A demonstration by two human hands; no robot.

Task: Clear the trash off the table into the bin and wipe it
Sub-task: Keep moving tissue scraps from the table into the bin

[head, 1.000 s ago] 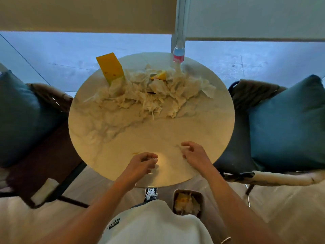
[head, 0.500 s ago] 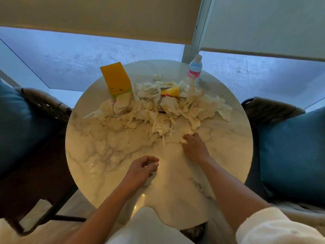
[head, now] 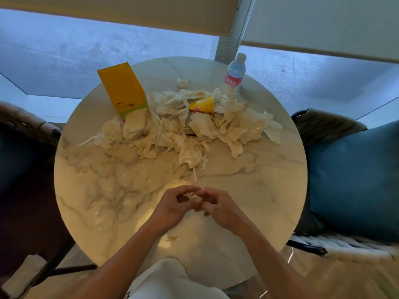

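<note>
A heap of crumpled white tissues (head: 181, 130) stretches across the far half of the round marble table (head: 103, 190). A yellow carton (head: 123, 89) leans at the heap's left end and a small yellow paper cup (head: 203, 104) lies on its side in the heap. My left hand (head: 174, 207) and my right hand (head: 218, 207) meet over the near middle of the table, and together their fingertips pinch a small white scrap of tissue (head: 192, 196). The bin is not in view.
A clear water bottle (head: 235, 74) with a pink label stands at the table's far right edge. A small tissue ball (head: 182, 82) lies behind the heap. Chairs with teal cushions (head: 354, 180) flank the table on both sides. A few crumbs (head: 172, 236) lie near the front edge.
My right hand has pulled back from the edge of the heap with a scrap and joined my left hand. The camera has tilted, and the bin seen below the table earlier has left the view.
</note>
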